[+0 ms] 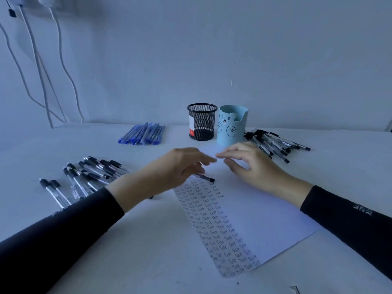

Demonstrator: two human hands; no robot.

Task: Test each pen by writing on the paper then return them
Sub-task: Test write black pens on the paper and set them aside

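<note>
A white sheet of paper [265, 217] lies on the table, its left strip filled with rows of the word "Test". My left hand [176, 166] hovers over the paper's top left and holds a black-capped pen [206, 178] under its curled fingers, the capped end pointing right. My right hand [248, 164] rests over the paper's top edge with relaxed, spread fingers and holds nothing. The fingertips of both hands nearly meet.
A pile of black pens [84, 177] lies at the left, another pile of black pens [275, 144] at the right, and blue pens [144, 133] at the back. A black mesh cup [202, 122] and a blue bear cup [232, 125] stand behind the paper. Cables hang on the wall.
</note>
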